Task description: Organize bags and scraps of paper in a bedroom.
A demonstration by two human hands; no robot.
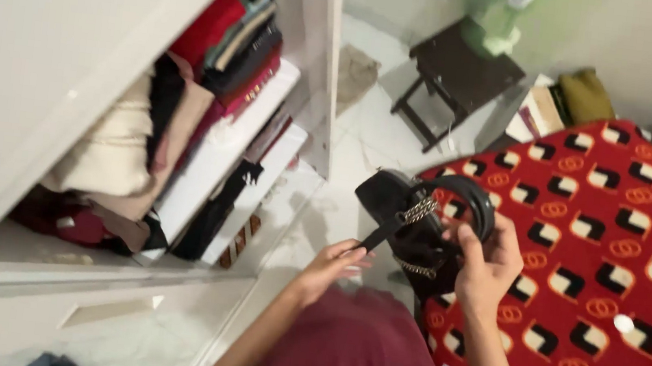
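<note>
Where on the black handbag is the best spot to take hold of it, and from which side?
Probably the curved top handle of the black handbag, taken from the bed side. It arches clear of the body as an open loop, and the right hand already grips there. The left hand pinches a thin black strap, a weaker hold.

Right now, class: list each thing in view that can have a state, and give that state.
Black handbag: held up in both hands, chain dangling.
Right hand: closed on the bag's looped strap.
Left hand: pinching a strap end.
Wardrobe: open, full of folded clothes.
Stool: upright.
</note>
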